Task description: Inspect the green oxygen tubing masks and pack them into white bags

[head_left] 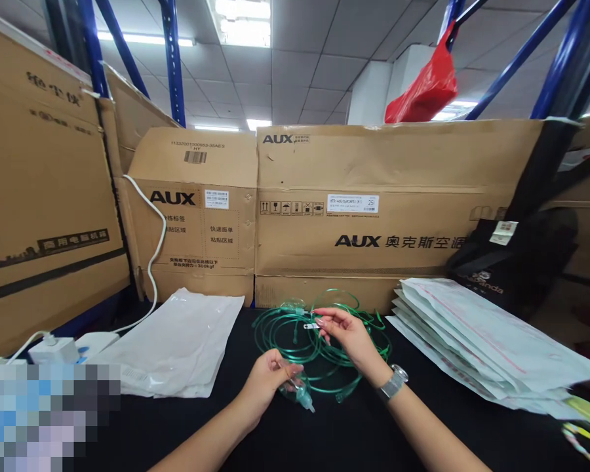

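Observation:
My left hand is closed around a clear plastic piece with a pale green nozzle, which points down and toward me. Most of the clear part is hidden by my fingers. My right hand, with a watch on the wrist, pinches at a small, shiny pale strip above the tubing. Loose coils of clear green tubing lie on the black tabletop under and behind both hands. A green end connector rests in front of the coils, below my right hand.
White plastic packets lie at left, near white plugs and a cable. A stack of pale packages is at right. Cardboard boxes wall off the back. A black bag stands at the right rear.

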Demonstrator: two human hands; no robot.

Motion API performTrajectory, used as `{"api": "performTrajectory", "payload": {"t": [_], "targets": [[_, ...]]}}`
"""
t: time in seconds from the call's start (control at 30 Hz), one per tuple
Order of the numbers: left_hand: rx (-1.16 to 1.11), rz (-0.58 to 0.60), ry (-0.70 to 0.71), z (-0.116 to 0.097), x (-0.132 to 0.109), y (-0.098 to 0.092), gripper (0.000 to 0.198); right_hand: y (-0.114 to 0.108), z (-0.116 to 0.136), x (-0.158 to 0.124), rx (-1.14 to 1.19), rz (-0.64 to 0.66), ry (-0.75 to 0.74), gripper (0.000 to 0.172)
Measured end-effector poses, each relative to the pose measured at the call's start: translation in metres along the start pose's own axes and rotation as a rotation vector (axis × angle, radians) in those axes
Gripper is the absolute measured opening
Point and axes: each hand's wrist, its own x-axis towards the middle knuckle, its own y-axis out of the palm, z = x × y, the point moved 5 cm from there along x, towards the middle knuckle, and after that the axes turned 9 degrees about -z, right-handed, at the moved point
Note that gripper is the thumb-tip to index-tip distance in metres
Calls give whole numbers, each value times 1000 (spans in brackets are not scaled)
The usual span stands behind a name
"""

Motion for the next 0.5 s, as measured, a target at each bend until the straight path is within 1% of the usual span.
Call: {"api": "performTrajectory", "payload": {"t": [0.07,0.13,0.23,0.3,0.4,0.47,0.5], "targets": [[-5,19,-18,0,-4,1,42,4,-6,-5,8,21,42,31],[-2,11,-28,2,-3,2,43,8,-14,-9,3,52,80,31],[-14,-40,-8,7,5,2,43,11,-25,-14,-38,87,105,31],[-29,-75,7,11,12,2,44,9,-30,-17,-88,93,92,28],[-42,-111,-14,20,21,5,49,-1,-33,-24,-199,99,19,19],[-47,-134,-25,24,26,7,50,-7,-35,-30,-425,156,-147,18],[-52,-154,-21,25,28,7,50,-7,-40,-32,-485,227,-184,20]]}}
